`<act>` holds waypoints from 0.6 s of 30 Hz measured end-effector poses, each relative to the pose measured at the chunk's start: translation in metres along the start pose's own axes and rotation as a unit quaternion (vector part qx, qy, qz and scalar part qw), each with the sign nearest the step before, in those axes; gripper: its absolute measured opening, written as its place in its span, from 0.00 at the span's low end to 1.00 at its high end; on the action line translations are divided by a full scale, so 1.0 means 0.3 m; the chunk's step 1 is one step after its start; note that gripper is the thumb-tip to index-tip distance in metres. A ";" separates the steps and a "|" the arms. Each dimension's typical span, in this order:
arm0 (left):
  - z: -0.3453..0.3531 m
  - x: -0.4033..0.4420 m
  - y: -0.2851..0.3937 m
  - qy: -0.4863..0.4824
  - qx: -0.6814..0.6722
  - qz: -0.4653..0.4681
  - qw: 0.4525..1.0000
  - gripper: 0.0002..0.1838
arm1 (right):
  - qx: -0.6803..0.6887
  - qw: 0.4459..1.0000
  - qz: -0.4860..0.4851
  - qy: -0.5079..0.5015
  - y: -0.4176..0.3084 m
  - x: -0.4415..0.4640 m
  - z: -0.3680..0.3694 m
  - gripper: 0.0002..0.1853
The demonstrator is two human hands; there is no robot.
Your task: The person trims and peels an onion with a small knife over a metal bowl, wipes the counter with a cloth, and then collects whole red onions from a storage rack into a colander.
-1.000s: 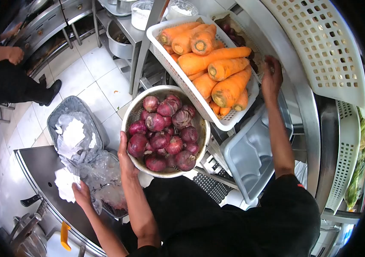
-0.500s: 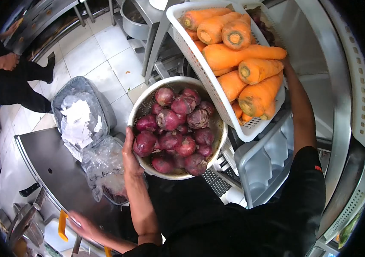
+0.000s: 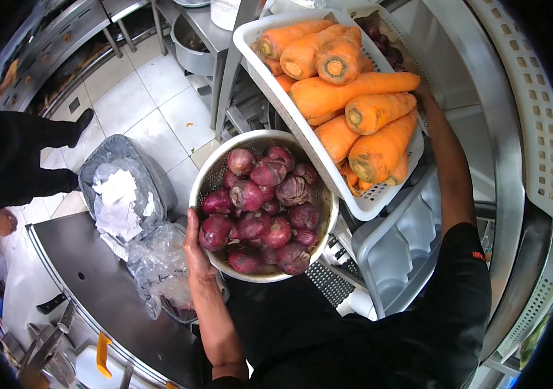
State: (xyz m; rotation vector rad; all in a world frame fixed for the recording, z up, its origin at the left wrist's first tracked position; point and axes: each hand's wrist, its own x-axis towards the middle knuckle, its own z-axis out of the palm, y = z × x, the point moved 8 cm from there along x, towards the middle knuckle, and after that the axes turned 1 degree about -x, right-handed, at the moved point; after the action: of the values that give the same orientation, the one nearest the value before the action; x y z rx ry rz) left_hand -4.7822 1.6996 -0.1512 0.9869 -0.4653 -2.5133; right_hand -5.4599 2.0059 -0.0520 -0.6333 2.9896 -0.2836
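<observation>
My left hand (image 3: 197, 249) grips the left rim of a metal colander (image 3: 200, 178) filled with several red onions (image 3: 253, 223). The colander is close to my body, beside a white plastic basket (image 3: 309, 133). Large carrots (image 3: 380, 152) are heaped in this tilted basket. My right hand (image 3: 424, 91) reaches to the far right side of the carrot basket; its fingers are hidden behind the carrots and the rim. Behind that basket, another white basket (image 3: 348, 10) with dark red onions (image 3: 383, 42) partly shows.
A grey plastic tray (image 3: 396, 240) sits below the carrots. Left are a bin with papers (image 3: 156, 162), a clear plastic bag (image 3: 150, 253), a dark counter (image 3: 95, 259) and a knife (image 3: 52, 303). A person's hand (image 3: 2, 222) shows at the far left.
The carrot basket appears farther left, and the colander slightly lower and left; the view shifts too. Another person's hand at the lower left has gone from view.
</observation>
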 end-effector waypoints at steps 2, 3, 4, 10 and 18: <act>0.014 -0.009 0.003 0.000 0.006 -0.017 1.000 0.29 | -0.028 1.000 0.003 0.012 -0.025 -0.040 -0.002 0.36; 0.016 -0.013 0.003 0.002 0.009 -0.027 1.000 0.29 | -0.040 0.999 0.011 0.018 -0.035 -0.053 -0.003 0.36; 0.013 -0.013 0.003 0.003 0.012 -0.023 1.000 0.29 | -0.057 0.998 0.018 0.026 -0.045 -0.071 -0.008 0.35; 0.018 -0.007 0.009 0.010 -0.005 -0.008 1.000 0.27 | -0.104 0.989 0.064 0.078 -0.107 -0.128 -0.051 0.34; 0.027 -0.005 0.005 -0.037 -0.019 -0.028 0.999 0.27 | 0.018 0.968 0.122 0.221 -0.258 -0.350 -0.311 0.32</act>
State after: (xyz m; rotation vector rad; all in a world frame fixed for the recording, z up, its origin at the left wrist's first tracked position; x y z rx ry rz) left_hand -4.7864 1.7003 -0.1440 0.9058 -0.4165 -2.6059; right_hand -5.3435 1.9946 0.0581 -0.2117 3.4269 -0.5227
